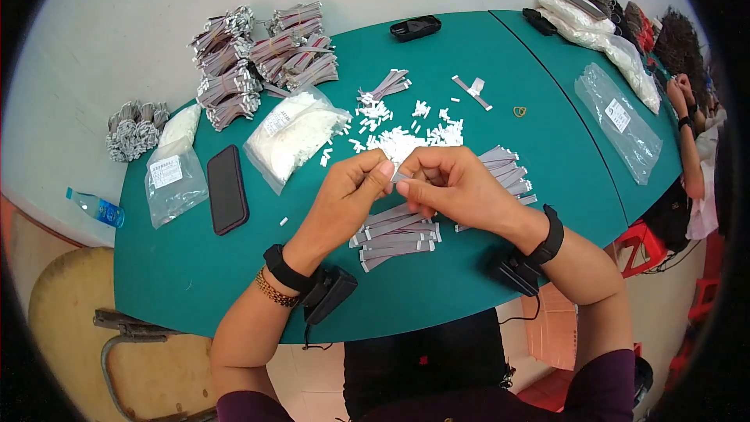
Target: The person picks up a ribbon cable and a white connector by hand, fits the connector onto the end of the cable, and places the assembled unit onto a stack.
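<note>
Over the middle of the green table my two hands meet, fingertips almost touching. My left hand (pixel 355 191) is closed in a pinch on something too small to make out. Thumb and forefinger of my right hand (pixel 457 187) pinch a flat grey ribbon cable (pixel 398 177), of which only a short bit shows. Just beyond the fingers lies a heap of small white plastic connector pieces (pixel 397 143). Beneath and near my hands are loose grey ribbon cables (pixel 398 236) with white ends, and more ribbon cables (pixel 504 168) lie by my right hand.
Bundled cables (pixel 226 70) are stacked at the back left. A bag of white pieces (pixel 293 137), a black phone (pixel 227 189) and another clear bag (pixel 173 180) lie on the left. A dark case (pixel 416 28) sits at the far edge. Another person's hand (pixel 678 94) shows at right.
</note>
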`<state>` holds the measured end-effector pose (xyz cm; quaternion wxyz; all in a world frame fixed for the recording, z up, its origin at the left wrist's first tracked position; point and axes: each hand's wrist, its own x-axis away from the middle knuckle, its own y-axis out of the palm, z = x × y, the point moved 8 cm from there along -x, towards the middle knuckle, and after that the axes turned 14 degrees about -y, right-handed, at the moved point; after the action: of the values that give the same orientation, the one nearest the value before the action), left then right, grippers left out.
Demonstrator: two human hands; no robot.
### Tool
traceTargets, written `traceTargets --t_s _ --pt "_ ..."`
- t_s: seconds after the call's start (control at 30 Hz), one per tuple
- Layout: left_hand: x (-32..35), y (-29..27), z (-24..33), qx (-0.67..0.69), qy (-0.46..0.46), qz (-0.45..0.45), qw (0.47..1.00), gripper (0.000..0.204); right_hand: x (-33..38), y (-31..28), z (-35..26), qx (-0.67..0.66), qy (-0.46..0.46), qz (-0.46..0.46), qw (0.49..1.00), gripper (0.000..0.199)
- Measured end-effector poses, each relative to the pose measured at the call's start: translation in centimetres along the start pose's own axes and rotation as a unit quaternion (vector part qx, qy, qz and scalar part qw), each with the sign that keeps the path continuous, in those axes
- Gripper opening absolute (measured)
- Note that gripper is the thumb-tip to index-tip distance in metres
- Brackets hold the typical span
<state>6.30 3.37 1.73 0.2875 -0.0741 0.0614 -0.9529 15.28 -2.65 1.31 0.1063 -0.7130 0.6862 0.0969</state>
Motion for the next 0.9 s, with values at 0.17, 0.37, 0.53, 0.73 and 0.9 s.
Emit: traceTargets --t_s 0.17,0.37,0.53,0.73,0.9 --pt "0.2 0.3 0.5 -0.037 0.036 0.023 0.998 0.032 0.1 0.1 0.3 -0.043 0.009 0.014 0.999 0.011" --pt "0.5 0.8 0.2 -0.046 0.042 0.054 0.997 0.03 0.4 0.2 0.3 -0.007 -0.008 0.03 0.999 0.013" --pt "0.6 0.9 0.3 -0.065 0.05 0.078 0.994 0.03 0.5 0.2 0.2 -0.003 -0.017 0.047 0.999 0.014" --pt "0.5 0.5 0.4 -0.015 0.001 0.031 0.999 0.031 0.2 -0.2 0.3 -0.032 0.014 0.01 0.999 0.016" --pt "0.6 0.2 1.9 0.069 0.041 0.031 0.996 0.015 0.1 -0.3 0.2 -0.167 0.042 0.021 0.985 0.019"
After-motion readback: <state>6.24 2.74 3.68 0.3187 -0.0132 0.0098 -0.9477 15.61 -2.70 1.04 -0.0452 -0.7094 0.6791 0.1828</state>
